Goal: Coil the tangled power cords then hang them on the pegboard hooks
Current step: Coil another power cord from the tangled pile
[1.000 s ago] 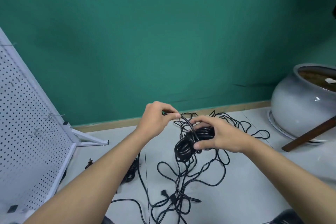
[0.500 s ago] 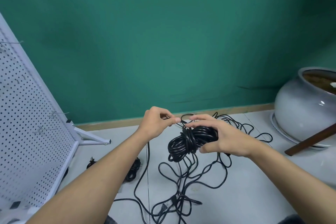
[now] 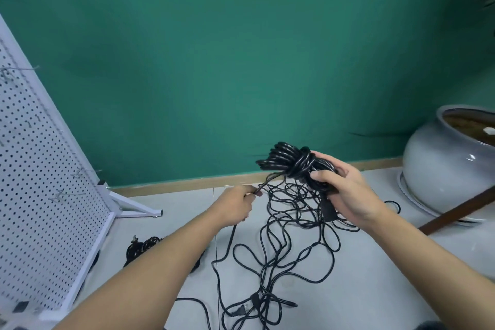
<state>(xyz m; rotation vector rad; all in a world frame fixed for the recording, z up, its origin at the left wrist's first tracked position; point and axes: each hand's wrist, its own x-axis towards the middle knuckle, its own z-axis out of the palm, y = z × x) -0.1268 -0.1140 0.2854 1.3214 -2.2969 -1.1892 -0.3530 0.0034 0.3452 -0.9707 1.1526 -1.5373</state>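
tangle (image 3: 270, 262) slack on floor (image 3: 375, 276) below coil (image 3: 292, 159); limp, light, snag-prone | left hand (image 3: 235, 205) just left of coil, fingers pinching tail strand (image 3: 267, 181) | right hand (image 3: 345, 190) fingers wrapped round coil's bound waist, likely the best hold | pegboard (image 3: 40, 195) well left of coil, hooks (image 3: 80, 172) bare | strand's path through tangle unclear; coil's right side hidden by palm

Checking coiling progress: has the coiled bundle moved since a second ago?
Yes. The right hand holds the coiled bundle higher, now above the baseboard against the green wall, not below it.
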